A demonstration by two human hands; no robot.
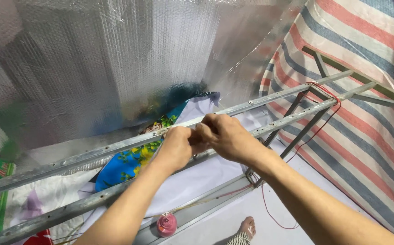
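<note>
Two hands meet on the upper rail

I see my left hand (pixel 175 146) and right hand (pixel 222 136) side by side, touching, on the perforated metal frame (pixel 92 154), fingers pinched together on something too small to make out. White cloth (pixel 192 181) lies beneath; a pink thread spool (pixel 166 224) sits on the lower rail, red wire (pixel 324 119) trailing right.

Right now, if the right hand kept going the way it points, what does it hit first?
The right hand points left, and the left hand is first in line, already touching it at the upper metal rail. Depth looks close, not certain.
</note>
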